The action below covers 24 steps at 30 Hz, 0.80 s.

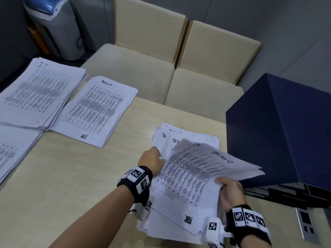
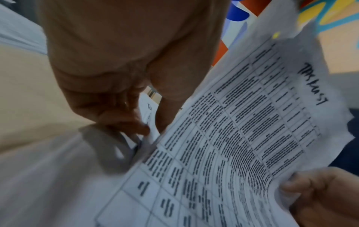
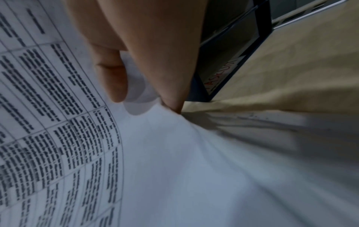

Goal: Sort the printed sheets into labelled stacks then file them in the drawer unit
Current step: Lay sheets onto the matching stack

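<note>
A loose pile of printed sheets (image 1: 161,228) lies on the beige table (image 1: 71,176) in front of me. My right hand (image 1: 231,190) grips the right edge of a lifted bundle of sheets (image 1: 197,169), thumb on top; its top page has "TASKLIST" handwritten on it (image 2: 312,86). My left hand (image 1: 152,161) is at the pile's left edge, and its curled fingers (image 2: 124,119) and thumb pinch a lower sheet marked "Ta". The dark blue drawer unit (image 1: 279,131) stands just right of the pile, and a red "TASKLIST" label (image 3: 221,76) shows on one drawer. The right hand's thumb and fingers (image 3: 145,99) clamp the paper.
Sorted stacks lie at the left: one marked "IT" (image 1: 41,92), one marked "TASKLIST" (image 1: 96,111), and a third at the table's left edge (image 1: 10,153). Beige chairs (image 1: 143,68) stand behind the table, with a grey and blue machine (image 1: 53,27) beyond. A socket panel (image 1: 306,222) sits at the right.
</note>
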Motion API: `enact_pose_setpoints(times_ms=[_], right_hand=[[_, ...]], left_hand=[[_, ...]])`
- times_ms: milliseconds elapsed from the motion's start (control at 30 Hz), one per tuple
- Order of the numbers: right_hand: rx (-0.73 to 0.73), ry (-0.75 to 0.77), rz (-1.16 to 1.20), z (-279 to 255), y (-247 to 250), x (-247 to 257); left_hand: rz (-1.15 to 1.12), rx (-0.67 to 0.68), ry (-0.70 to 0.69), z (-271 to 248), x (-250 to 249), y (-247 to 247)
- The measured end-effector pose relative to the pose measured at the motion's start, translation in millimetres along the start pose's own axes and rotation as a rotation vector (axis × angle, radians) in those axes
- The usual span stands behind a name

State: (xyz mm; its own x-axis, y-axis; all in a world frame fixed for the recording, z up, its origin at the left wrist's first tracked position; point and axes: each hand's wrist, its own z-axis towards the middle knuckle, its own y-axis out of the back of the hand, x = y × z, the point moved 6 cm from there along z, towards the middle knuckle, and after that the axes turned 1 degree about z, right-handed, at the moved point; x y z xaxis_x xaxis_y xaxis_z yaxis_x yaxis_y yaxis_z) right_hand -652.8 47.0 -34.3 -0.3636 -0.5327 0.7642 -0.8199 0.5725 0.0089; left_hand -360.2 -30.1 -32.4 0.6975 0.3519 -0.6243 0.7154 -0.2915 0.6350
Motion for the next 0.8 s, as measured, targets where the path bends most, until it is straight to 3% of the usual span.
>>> enact_pose_setpoints(times_ms=[100,267,367,433,500,600,700,800], right_hand=[[-0.022,0.016,-0.016,5.1,6.0,1.0],[-0.048,0.022,-0.062,1.1,5.1,5.4],[-0.048,0.073,-0.14,-3.4,-1.5,10.1],[-0.045,0.097,-0.168,-3.9,-3.6,8.8],[-0.033,0.118,-0.175,-7.2,-6.8,9.3],[0.021,0.119,-0.11,-11.9,-15.4,10.9],[0.05,0.097,-0.099,-14.7,-20.9,11.6],[0.096,0.083,-0.065,-23.8,-26.4,15.7]], left_hand=[[-0.08,-0.017,-0.135,-3.4,-12.6,1.0],[-0.496,0.103,-0.302,-8.7,-15.5,6.4],[-0.523,0.033,-0.318,-7.0,-15.7,15.0],[-0.412,-0.163,-0.224,-0.6,-4.6,22.7],[-0.196,-0.314,-0.039,2.7,15.3,28.1],[-0.036,-0.23,0.15,8.5,38.0,20.3],[-0.014,-0.212,0.076,10.5,36.6,21.6],[0.23,-0.198,-0.047,13.6,26.4,30.2]])
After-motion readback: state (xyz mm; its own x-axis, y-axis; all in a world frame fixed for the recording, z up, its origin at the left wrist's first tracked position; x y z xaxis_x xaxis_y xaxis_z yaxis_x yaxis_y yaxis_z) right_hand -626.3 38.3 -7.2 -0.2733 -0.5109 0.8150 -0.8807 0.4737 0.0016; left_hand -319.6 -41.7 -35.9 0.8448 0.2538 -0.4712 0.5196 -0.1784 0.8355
